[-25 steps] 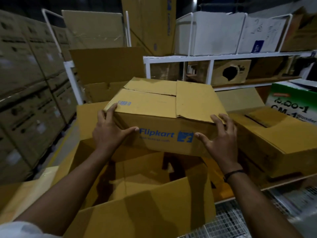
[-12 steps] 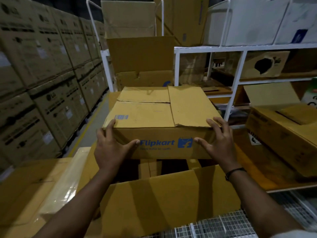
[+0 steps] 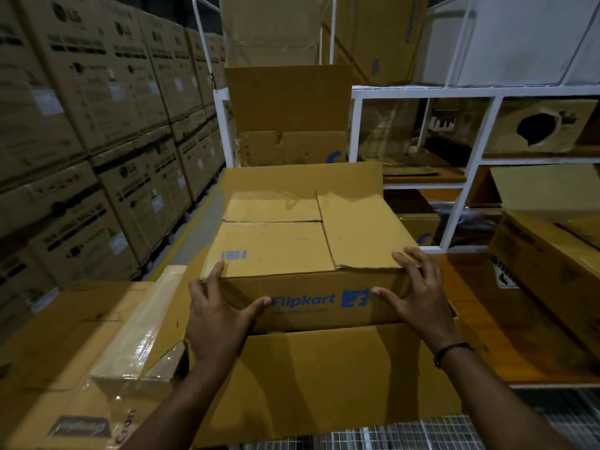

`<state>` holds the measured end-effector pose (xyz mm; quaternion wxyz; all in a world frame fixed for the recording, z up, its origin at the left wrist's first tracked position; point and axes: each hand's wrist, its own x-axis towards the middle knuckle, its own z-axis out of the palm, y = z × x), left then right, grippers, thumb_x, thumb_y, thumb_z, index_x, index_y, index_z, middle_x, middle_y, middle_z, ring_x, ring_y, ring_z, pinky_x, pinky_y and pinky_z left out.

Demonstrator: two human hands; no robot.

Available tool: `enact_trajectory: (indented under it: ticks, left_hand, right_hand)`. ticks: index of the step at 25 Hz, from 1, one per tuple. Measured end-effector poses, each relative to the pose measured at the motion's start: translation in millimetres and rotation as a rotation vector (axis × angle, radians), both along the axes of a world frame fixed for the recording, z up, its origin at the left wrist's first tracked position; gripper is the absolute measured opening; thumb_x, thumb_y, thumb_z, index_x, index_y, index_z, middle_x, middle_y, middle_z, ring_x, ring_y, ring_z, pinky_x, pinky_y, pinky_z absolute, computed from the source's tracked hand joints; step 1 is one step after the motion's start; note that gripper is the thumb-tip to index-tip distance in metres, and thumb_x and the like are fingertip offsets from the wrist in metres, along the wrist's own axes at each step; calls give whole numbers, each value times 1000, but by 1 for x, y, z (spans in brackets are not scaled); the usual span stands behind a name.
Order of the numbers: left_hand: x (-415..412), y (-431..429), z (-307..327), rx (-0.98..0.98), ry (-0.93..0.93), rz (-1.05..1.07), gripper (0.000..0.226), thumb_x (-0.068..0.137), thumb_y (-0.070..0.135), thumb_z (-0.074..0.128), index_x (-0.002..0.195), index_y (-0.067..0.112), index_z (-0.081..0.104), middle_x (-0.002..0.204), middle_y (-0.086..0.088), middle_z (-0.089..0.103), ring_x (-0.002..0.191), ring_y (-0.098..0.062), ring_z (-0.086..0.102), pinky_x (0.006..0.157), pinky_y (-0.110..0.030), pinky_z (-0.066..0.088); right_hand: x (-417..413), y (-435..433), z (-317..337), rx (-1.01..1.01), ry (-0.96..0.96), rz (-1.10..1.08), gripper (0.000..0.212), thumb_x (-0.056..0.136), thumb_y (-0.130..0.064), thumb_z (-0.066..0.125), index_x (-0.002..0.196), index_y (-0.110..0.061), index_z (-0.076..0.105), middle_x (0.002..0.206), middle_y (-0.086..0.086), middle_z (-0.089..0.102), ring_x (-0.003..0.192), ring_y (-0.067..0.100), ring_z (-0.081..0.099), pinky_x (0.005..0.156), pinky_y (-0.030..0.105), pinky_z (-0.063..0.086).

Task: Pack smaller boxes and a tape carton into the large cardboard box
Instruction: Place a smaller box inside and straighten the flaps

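A brown Flipkart box [image 3: 292, 251] with loosely folded top flaps sits partly down inside the large open cardboard box [image 3: 324, 378], whose near flap stands up in front of me and far flap rises behind. My left hand [image 3: 217, 316] grips the smaller box's near left corner, fingers over the top edge and thumb on the front face. My right hand [image 3: 415, 293] grips the near right corner the same way. The inside of the large box is hidden.
Stacked LG cartons [image 3: 97, 125] line the left wall beyond a narrow aisle. A taped carton [image 3: 97, 368] lies at my left. White shelving [image 3: 454, 92] with boxes stands behind and right. A wooden table [image 3: 519, 336] at right carries another brown box [image 3: 552, 248].
Both hands have carried the Flipkart box from above the large box down into its opening. My view has swung left and closer.
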<state>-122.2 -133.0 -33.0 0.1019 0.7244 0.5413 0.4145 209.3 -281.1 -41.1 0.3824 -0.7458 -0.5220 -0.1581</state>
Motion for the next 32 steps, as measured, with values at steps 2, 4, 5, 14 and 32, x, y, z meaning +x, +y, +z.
enact_trajectory:
  ticks: [2,4,5,14,32]
  left_hand:
    - [-1,-4,-10,-27,22,21,113,56,74,84,151,35,37,132,-8,41,106,-34,61,64,-39,57]
    - [0,-6,-18,-47,33,35,114,55,77,81,151,36,36,132,-6,40,108,-33,60,65,-43,59]
    - [1,-6,-20,-53,34,44,114,55,79,80,151,36,36,131,-4,40,108,-32,60,66,-44,60]
    - [7,-8,-56,-201,115,56,89,67,84,66,140,36,47,145,-8,35,127,-33,51,74,-39,56]
    - [115,2,-51,-498,636,-428,50,96,63,41,129,35,65,143,3,57,123,-22,55,99,-44,50]
  right_hand:
    - [2,1,-8,-40,14,11,80,75,-59,72,142,-19,55,151,8,42,137,34,41,100,52,53]
    - [5,2,-15,-69,34,22,81,75,-62,69,142,-20,54,152,7,41,138,33,40,101,50,50]
    - [6,3,-17,-81,45,31,81,75,-63,67,142,-20,54,152,7,41,138,33,40,102,49,48]
    - [14,11,-46,-281,167,26,65,76,-49,84,130,-24,60,156,4,32,143,29,32,105,44,45]
    - [-27,73,-37,-665,199,326,20,90,-42,72,106,-31,71,121,-8,61,113,15,56,95,38,53]
